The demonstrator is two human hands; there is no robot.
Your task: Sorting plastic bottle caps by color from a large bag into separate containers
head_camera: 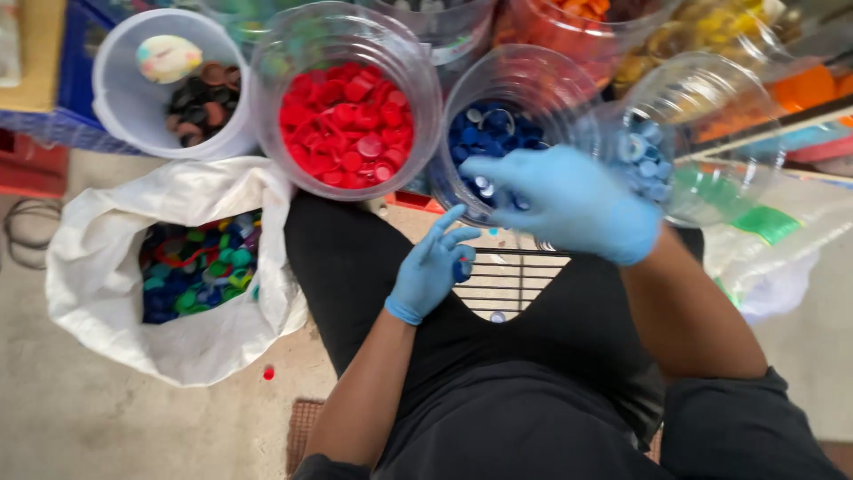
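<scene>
The left hand (433, 267) pinches a blue cap (462, 268) over the lap, while the right hand (573, 203), blurred, grip unclear, reaches over the blue-cap tub (515, 98), each colour having its own tub.

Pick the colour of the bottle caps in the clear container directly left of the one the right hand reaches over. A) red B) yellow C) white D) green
A: the clear container left of the right hand is filled with red bottle caps.
</scene>
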